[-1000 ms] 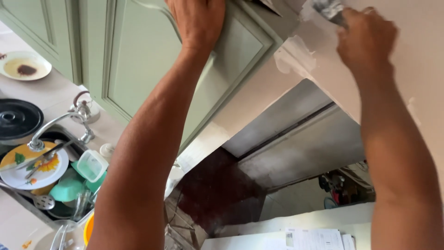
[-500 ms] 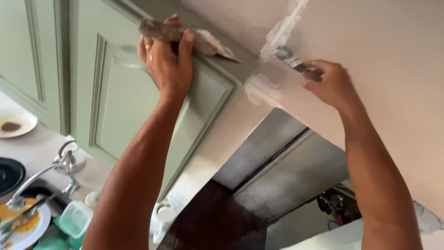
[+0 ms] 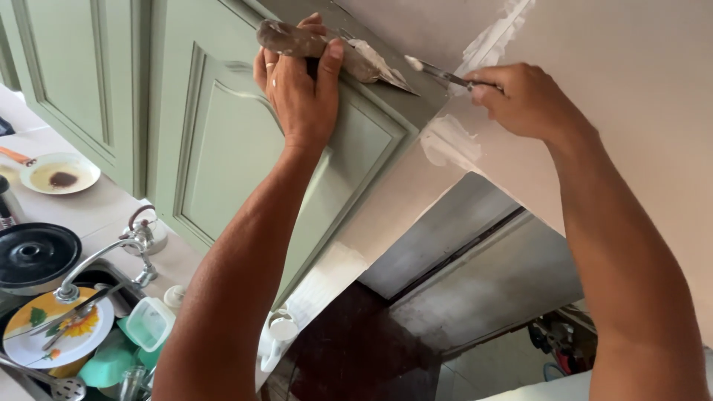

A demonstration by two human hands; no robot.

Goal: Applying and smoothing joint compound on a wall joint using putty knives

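our two forearms rise from the bottom edge toward the top of the wall. our left hand [image 3: 301, 89] is closed around the handle of a wide putty knife [image 3: 334, 52], thumb on one side and fingers wrapped over the other; the tool is caked with dried filler, and its broad blade points right, lying at the top corner of the green cabinet [image 3: 215, 141]. our right hand [image 3: 523, 96] is clenched on the handle of a narrow putty knife [image 3: 438, 73], the fingers fully curled so the handle is mostly hidden. its thin blade reaches left, and its tip, carrying a dab of white filler, meets the edge of the wide blade or sits just beside it; we cannot tell if they touch.

right of the cabinet, the white wall [image 3: 639, 111] shows patches of fresh white filler [image 3: 449, 141] along the corner under our right hand, and another streak higher up.

farther down, beneath our arms, there is a grey range hood [image 3: 475, 260]. to the left, well below us, a chrome faucet [image 3: 111, 256] bends over a sink [image 3: 96, 278] crowded with dishes: a sunflower plate [image 3: 67, 334] with cutlery on it and a clear plastic container [image 3: 148, 323]. a black pan lid [image 3: 33, 256] sits beside the sink, and a white plate [image 3: 59, 174] with a brown smear rests on the counter beyond.
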